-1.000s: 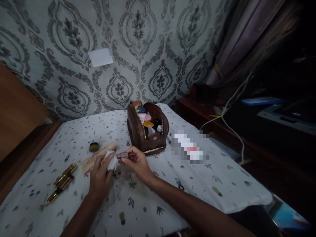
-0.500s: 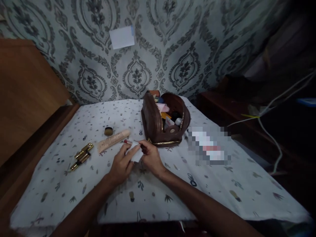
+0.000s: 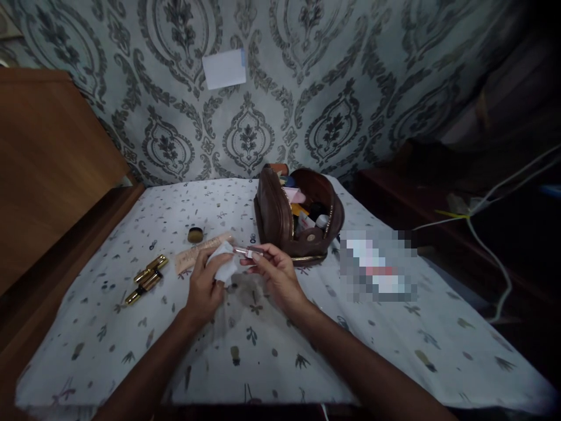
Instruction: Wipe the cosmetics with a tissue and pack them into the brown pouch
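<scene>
The room is dark, and a blurred patch point(image 3: 379, 266) hides something on the counter point(image 3: 394, 351) to the right of the brown bag point(image 3: 280, 219). The things inside the bag are hard to make out. The counter's near part is open, with room on both sides of the arms. The left hand point(image 3: 204, 286) is closed on a white wipe point(image 3: 223, 266). The right hand point(image 3: 276, 275) pinches a small pink tube point(image 3: 248, 251) — held just above the counter, touching the wipe, near the bag.
</scene>
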`<action>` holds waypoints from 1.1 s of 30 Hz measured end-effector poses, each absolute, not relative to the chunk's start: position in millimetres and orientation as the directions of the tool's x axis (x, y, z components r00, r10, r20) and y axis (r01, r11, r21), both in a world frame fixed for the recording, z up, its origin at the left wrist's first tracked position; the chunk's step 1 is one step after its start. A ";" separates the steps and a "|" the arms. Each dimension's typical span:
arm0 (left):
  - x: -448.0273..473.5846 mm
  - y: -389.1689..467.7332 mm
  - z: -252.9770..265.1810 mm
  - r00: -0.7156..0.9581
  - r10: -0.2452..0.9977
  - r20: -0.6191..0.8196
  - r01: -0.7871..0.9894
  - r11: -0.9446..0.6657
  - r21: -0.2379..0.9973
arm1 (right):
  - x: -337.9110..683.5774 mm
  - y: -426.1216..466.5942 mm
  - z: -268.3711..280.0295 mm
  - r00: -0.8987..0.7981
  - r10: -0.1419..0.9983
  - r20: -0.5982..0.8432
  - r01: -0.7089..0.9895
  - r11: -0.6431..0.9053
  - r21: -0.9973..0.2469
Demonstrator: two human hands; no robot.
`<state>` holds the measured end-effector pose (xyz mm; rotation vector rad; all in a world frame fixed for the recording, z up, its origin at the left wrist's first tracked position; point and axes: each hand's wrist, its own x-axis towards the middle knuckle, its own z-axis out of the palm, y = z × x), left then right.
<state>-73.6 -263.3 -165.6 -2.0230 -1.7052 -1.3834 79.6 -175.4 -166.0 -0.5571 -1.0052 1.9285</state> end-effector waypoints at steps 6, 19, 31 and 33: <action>-71.2 -262.2 -160.3 -0.217 0.716 0.663 0.758 -0.304 0.577 | 77.2 -180.6 -174.1 -0.689 0.720 -0.077 -0.383 -0.453 -0.805; -67.6 -266.4 -172.3 0.034 0.778 0.628 0.729 -0.449 0.517 | 72.2 -172.9 -183.2 -0.606 0.789 -0.104 -0.494 -0.476 -0.728; -76.9 -263.5 -165.0 -0.114 0.762 0.638 0.787 -0.323 0.526 | 73.7 -184.7 -180.1 -0.785 0.618 -0.047 -0.379 -0.540 -0.752; -77.3 -263.9 -165.5 -0.082 0.770 0.633 0.778 -0.348 0.524 | 72.9 -184.0 -180.4 -0.770 0.634 -0.066 -0.394 -0.555 -0.733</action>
